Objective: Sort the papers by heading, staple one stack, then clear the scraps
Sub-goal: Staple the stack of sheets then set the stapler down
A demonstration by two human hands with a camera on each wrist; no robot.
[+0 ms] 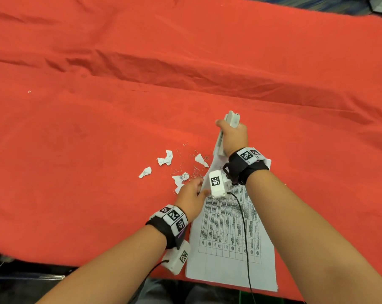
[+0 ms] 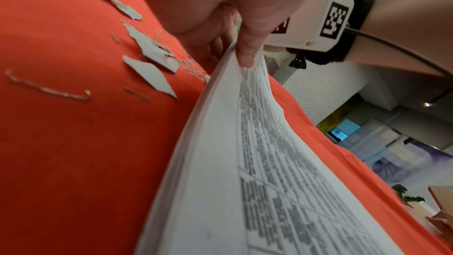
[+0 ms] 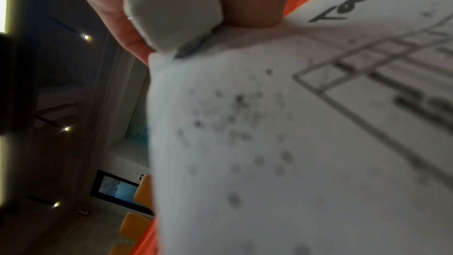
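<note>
Two hands work on a stack of papers (image 1: 229, 227) that lies on the red cloth (image 1: 98, 128) near its front edge. The right hand (image 1: 232, 137) is wrapped around a white stapler (image 1: 224, 132), which sits at the top corner of the stack. The left hand (image 1: 189, 197) pinches the left edge of the papers, with the thumb (image 2: 247, 46) on top. Some torn paper scraps (image 1: 166, 159) and many bent staples (image 1: 192, 170) lie on the cloth just left of the stack.
</note>
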